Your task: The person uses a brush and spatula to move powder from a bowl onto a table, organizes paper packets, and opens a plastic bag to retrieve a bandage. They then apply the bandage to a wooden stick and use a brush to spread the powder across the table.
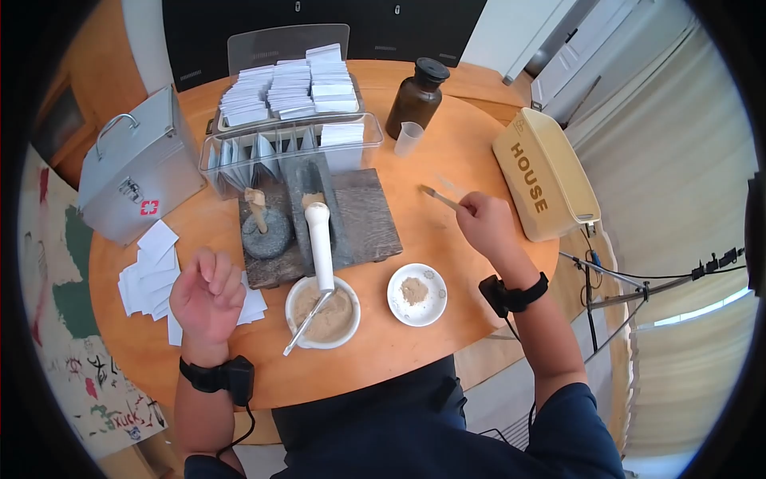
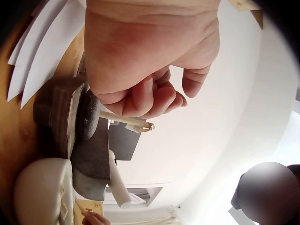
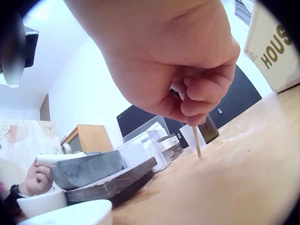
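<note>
Bright, daylight-like light fills the head view, which bows at its edges inside a black rim, while the left wrist view washes out the pale wall (image 2: 206,126), the right wrist view shows whitish sheen and soft blur on the tabletop (image 3: 225,173), and both wrist views have dark corners and a smeared round patch.

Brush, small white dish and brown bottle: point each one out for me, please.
Brush (image 1: 432,192): head view, just behind its tip.
Small white dish (image 1: 416,316): head view, bare inside, near edge.
Brown bottle (image 1: 414,104): head view, middle of its body.
</note>
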Demonstrator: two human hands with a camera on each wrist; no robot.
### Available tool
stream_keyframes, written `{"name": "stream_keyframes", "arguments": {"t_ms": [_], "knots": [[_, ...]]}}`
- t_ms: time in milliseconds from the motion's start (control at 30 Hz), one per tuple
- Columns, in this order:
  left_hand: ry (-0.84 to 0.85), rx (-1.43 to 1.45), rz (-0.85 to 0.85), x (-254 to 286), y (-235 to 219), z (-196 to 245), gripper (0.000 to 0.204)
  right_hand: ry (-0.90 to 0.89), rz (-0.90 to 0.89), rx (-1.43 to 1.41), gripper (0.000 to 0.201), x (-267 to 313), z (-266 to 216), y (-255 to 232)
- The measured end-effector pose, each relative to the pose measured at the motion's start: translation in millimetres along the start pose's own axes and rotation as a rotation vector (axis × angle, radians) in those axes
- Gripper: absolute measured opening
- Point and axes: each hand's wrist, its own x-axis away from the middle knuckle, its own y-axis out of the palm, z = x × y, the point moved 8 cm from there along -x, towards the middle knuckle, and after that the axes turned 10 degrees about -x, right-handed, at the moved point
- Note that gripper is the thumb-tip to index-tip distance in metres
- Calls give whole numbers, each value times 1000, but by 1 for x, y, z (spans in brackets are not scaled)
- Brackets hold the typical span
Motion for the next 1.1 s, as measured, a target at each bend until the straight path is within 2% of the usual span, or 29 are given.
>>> {"name": "stream_keyframes", "arguments": {"t_ms": [33,100,133,200,233,300,367,400,433,500,600,633,700,733,800,833,933,1033,1100], "knots": [[-6,1,-6,1,1,-1,22,7,6,1,17,-2,-3,4],[-5,-2,-5,0,2,-3,22,-173,1,-118,18,-10,-24,16],[-17,-2,-23,-2,3,-4,22,-161,19,-117,18,-15,-23,19],[-9,-10,-25,-2,-1,-2,23,-193,-57,59,17,-21,-26,34],[-5,-11,-23,-2,-1,-2,23,-197,-59,59,17,-21,-23,30],[-6,-2,-5,0,-3,0,23,-140,48,163,17,-24,-8,1],[14,-4,4,1,-2,3,23,-214,106,154,16,-30,-7,-21],[3,-5,-11,0,0,1,23,-331,166,214,15,-34,-8,-27],[-5,-4,-16,-1,1,-1,23,-323,170,215,15,-44,-3,-27],[-8,-9,-13,-1,-1,-2,23,-450,289,279,14,-57,-9,-29],[-11,-30,-11,-2,-3,-3,24,-507,318,231,13,-76,-7,-13],[-13,-30,-12,-2,-3,-3,24,-505,319,231,13,-78,-4,-10],[2,-24,0,-1,-4,-2,24,-431,137,298,12,-85,3,8],[6,-19,8,-1,-4,-1,24,-436,129,301,12,-81,5,6],[5,-11,8,0,-4,0,23,-398,-23,407,12,-61,6,2],[22,-9,25,0,-5,2,23,-437,-43,368,12,-48,1,-7],[-8,-7,8,1,-3,0,23,-417,-67,284,12,-38,-6,-24],[-13,-22,4,-1,-2,-2,24,-388,38,413,10,-59,-5,-30],[-3,-16,8,-1,-4,-1,23,-511,119,251,10,-75,-5,-23]]}}
